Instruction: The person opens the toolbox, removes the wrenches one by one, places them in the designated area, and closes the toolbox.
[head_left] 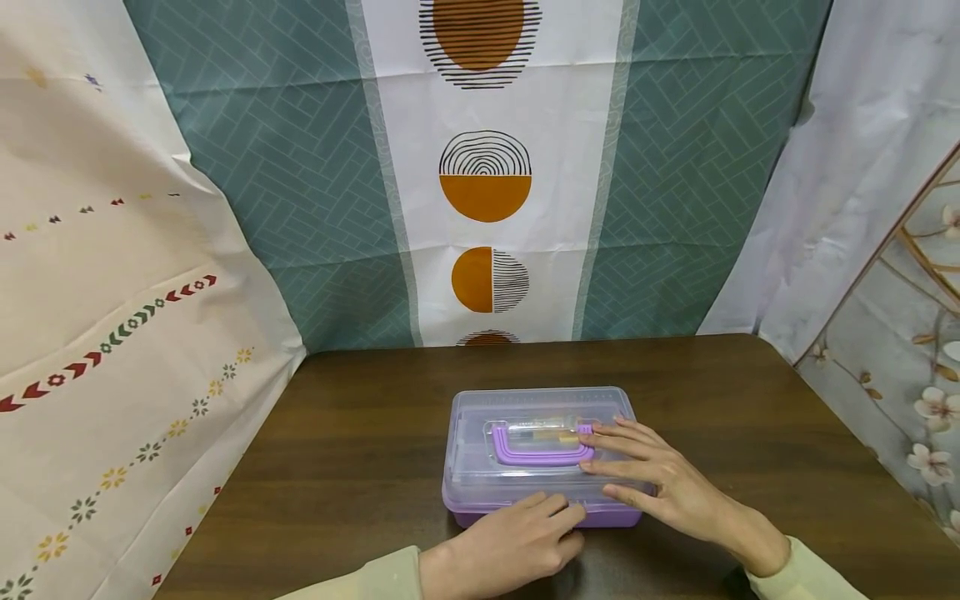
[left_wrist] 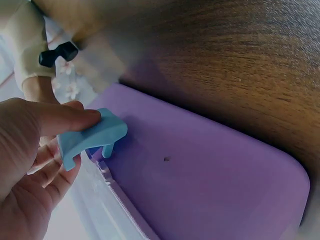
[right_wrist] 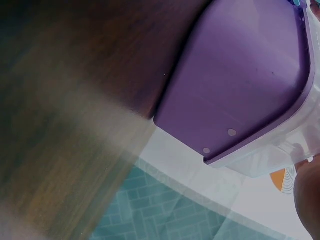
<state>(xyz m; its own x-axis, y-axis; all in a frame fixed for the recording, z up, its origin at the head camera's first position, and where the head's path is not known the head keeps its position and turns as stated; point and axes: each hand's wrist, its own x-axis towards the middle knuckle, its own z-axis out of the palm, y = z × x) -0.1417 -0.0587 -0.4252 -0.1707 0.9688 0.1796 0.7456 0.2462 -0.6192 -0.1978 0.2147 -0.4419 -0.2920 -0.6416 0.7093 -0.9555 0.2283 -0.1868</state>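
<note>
A plastic storage box (head_left: 465, 471) with a clear lid and a purple base sits on the table, its lid down. On the lid lies a purple carry handle (head_left: 543, 457). My left hand (head_left: 517, 537) is at the middle of the box's front edge. In the left wrist view, its thumb and fingers pinch a light-blue latch (left_wrist: 97, 132), which stands tilted out from the purple wall (left_wrist: 215, 165). My right hand (head_left: 660, 475) rests its spread, nearly straight fingers on the lid's right side, fingertips by the handle's right end.
The dark wooden table (head_left: 360, 450) extends around the box. Behind it hangs a green and white patterned cloth (head_left: 300, 167). A cream cloth (head_left: 112, 292) borders the left, and a floral cloth (head_left: 900, 375) the right. Something yellowish (head_left: 567, 437) shows through the lid.
</note>
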